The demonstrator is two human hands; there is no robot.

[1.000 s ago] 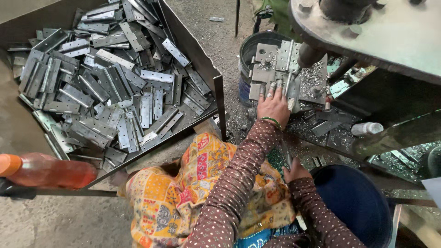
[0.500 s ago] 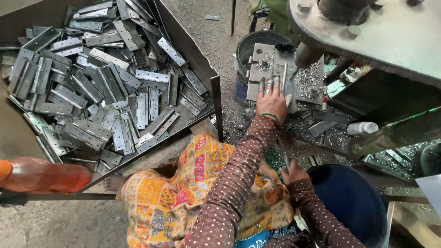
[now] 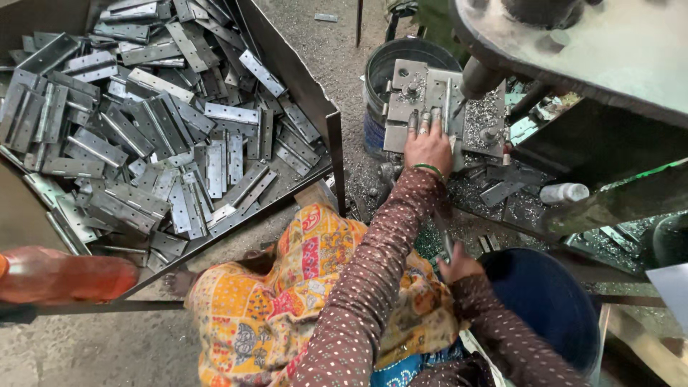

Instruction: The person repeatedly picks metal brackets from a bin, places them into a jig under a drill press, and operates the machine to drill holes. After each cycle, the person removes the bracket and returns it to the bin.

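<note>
Big metal bin [image 3: 315, 93] at left, heaped with flat hinge plates [image 3: 143, 129]. Blue drum [image 3: 552, 301] lower right. Left hand [image 3: 428, 147] lay flat, fingers spread, on the jig plate [image 3: 430, 100] under the press. Right hand [image 3: 459, 264] at the drum rim, seemingly empty; grip unclear.

Camera: I see from one camera on the head.
Facing: it looks straight down.
Nearness: close over the lap, arms reaching forward.
Shared: only one view, nothing shared.
</note>
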